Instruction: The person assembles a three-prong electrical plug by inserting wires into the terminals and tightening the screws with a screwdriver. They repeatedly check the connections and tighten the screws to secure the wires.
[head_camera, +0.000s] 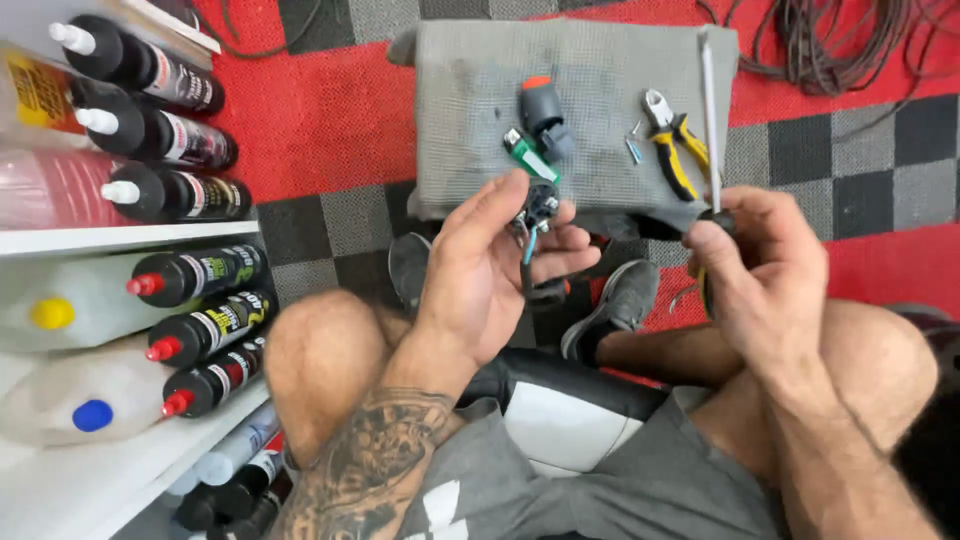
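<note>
- Head view: grey mat (470, 110) lies beyond the knees; shelf of bottles (190, 275) crowds the left.
- Left hand (490, 270) pinches a small wired plug part (538, 210), above the mat's near edge.
- Right hand (765, 275) is closed on a screwdriver (708, 100), just right of the part.

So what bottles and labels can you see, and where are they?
Black bottles with white caps: top shelf, left, lying down, colourful labels.
Black bottles with red caps: lower shelf, left, green and yellow labels.
White jugs: far left, one yellow cap, one blue.
</note>
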